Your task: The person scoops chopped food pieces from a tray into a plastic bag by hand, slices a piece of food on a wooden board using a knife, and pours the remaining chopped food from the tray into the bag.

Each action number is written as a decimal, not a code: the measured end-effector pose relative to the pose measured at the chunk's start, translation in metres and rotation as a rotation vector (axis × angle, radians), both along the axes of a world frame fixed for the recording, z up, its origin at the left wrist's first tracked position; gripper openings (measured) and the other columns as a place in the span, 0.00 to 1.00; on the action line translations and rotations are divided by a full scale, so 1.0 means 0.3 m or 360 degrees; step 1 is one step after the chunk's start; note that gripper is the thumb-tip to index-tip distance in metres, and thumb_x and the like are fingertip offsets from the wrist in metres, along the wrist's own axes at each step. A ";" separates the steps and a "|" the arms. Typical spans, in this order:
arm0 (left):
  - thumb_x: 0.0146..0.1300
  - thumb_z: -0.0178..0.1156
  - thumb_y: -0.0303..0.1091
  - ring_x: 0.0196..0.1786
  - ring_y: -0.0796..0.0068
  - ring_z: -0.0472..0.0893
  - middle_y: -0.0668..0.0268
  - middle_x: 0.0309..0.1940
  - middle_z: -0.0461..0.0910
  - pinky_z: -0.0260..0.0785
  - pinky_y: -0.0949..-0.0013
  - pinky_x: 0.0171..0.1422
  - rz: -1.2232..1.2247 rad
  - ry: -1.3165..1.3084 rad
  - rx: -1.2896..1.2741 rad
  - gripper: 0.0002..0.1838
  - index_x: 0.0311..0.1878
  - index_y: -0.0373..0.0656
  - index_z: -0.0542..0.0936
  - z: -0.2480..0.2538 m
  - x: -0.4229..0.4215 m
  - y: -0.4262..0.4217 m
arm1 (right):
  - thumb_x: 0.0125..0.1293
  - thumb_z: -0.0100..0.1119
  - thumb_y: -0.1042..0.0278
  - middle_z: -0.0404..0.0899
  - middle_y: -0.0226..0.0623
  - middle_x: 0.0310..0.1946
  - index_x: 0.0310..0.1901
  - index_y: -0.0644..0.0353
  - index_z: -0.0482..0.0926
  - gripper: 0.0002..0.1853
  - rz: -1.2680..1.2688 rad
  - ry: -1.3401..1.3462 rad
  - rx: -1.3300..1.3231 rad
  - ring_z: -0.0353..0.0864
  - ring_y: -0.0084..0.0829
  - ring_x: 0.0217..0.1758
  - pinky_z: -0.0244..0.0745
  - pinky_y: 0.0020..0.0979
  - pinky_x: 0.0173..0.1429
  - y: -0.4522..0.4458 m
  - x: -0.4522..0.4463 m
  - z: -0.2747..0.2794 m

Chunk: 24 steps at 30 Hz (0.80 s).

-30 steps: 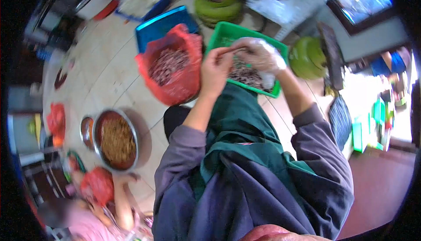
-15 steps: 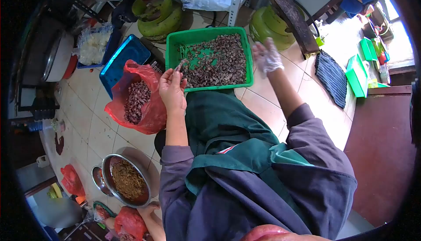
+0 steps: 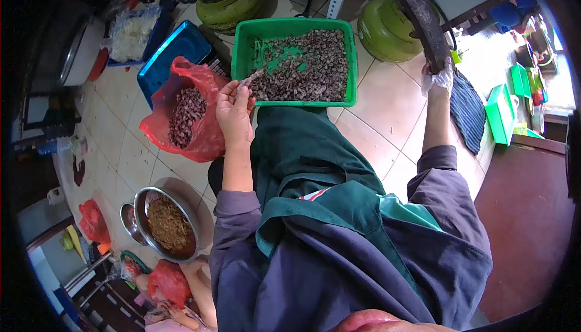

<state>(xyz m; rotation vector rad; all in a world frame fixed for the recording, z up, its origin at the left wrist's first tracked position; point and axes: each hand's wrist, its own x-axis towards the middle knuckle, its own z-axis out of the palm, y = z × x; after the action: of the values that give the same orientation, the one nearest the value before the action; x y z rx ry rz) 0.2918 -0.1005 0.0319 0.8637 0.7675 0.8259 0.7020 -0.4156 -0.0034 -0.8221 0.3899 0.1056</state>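
My left hand (image 3: 235, 108) is closed in a pinch on a small pale, pinkish piece (image 3: 250, 78) at the near left corner of a green plastic tub (image 3: 235, 45). Inside the tub lies a layer of small dark brownish-purple pieces (image 3: 318, 66). To the left, a red plastic bag (image 3: 209, 90) gapes open, holding similar purplish pieces (image 3: 186, 114). A thin clear glove covers my right hand (image 3: 438, 80), which is closed around the lower end of a dark wooden plank (image 3: 422, 20); its fingers are partly hidden.
Green gas cylinders (image 3: 387, 32) stand beyond the tub. A blue tray (image 3: 175, 57) lies behind the bag. At lower left, a metal bowl (image 3: 192, 226) contains a brown shredded mixture, close to another person's arm (image 3: 200, 289). A dark ribbed mat (image 3: 467, 111) lies at right.
My right hand has moved right from beside the tub to the plank's end. My left hand keeps its pinch near the tub corner. The view has shifted slightly.
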 end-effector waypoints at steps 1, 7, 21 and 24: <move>0.63 0.61 0.26 0.40 0.84 0.78 0.71 0.40 0.77 0.74 0.80 0.41 0.0007 0.0016 0.0014 0.14 0.50 0.43 0.72 0.000 -0.008 0.000 | 0.66 0.58 0.55 0.81 0.35 0.43 0.50 0.52 0.75 0.15 -0.0016 0.0019 -0.0027 0.79 0.35 0.41 0.77 0.36 0.41 0.000 0.014 -0.011; 0.63 0.62 0.27 0.40 0.86 0.77 0.70 0.41 0.77 0.73 0.81 0.41 -0.0016 0.0043 0.0157 0.13 0.50 0.42 0.73 0.017 -0.047 -0.014 | 0.65 0.60 0.60 0.82 0.34 0.44 0.49 0.55 0.76 0.14 0.0268 -0.0187 0.0067 0.81 0.34 0.40 0.77 0.33 0.40 -0.116 -0.088 0.046; 0.55 0.67 0.32 0.49 0.65 0.77 0.69 0.40 0.81 0.59 0.59 0.63 0.0083 0.0467 0.1884 0.11 0.42 0.49 0.79 0.174 -0.021 -0.131 | 0.67 0.57 0.65 0.80 0.38 0.45 0.52 0.61 0.72 0.15 0.1210 -0.0032 -0.0195 0.82 0.34 0.41 0.81 0.33 0.37 -0.008 -0.592 0.109; 0.57 0.66 0.33 0.53 0.67 0.77 0.70 0.42 0.82 0.53 0.53 0.67 0.0125 0.0996 0.2139 0.10 0.42 0.50 0.80 0.179 -0.132 -0.134 | 0.67 0.54 0.67 0.79 0.41 0.51 0.56 0.63 0.71 0.17 0.1540 0.0034 -0.0094 0.79 0.37 0.51 0.77 0.39 0.53 0.155 -0.704 0.089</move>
<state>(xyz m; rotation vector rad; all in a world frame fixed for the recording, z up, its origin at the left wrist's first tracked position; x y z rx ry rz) 0.2522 -0.1408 0.0855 2.3778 0.7199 1.1424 0.4909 -0.3690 0.0231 -1.0103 -0.0160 1.0047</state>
